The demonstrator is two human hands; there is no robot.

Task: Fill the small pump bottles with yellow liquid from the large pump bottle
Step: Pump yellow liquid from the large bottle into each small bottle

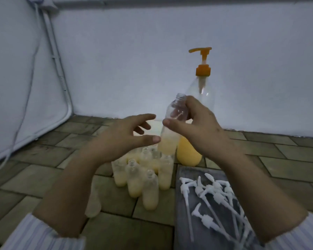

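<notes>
A small clear bottle [172, 127] with no pump on its open neck is held up in the air, leaning slightly to the right at the top, its lower half filled with pale yellow liquid. The right hand [197, 127] grips it around the upper body, thumb across the front and fingers curled behind the shoulder. The left hand [126, 136] is beside it to the left, fingers spread and relaxed, grasping nothing; its thumb tip comes just beside the bottle's lower part, though whether it touches cannot be told.

Directly behind the held bottle stands the large pump bottle [199, 112], upright, with an orange pump head [202, 60] whose spout points left. Its clear body holds yellow liquid only in the bottom part.

Below the hands, a cluster of small bottles [143, 174] stands upright on the floor, packed close together, all uncapped and each partly filled with the same pale yellow liquid. One more small bottle [93, 204] lies on its side to the left of the cluster, partly hidden by the left forearm.

To the right of the cluster lies a grey slab [188, 172] carrying a loose heap of white pump tops [211, 197] with long dip tubes.

The floor [278, 168] is of brownish tiles, meeting a pale wall [134, 60] behind. A cable [33, 69] runs down the left side wall.
</notes>
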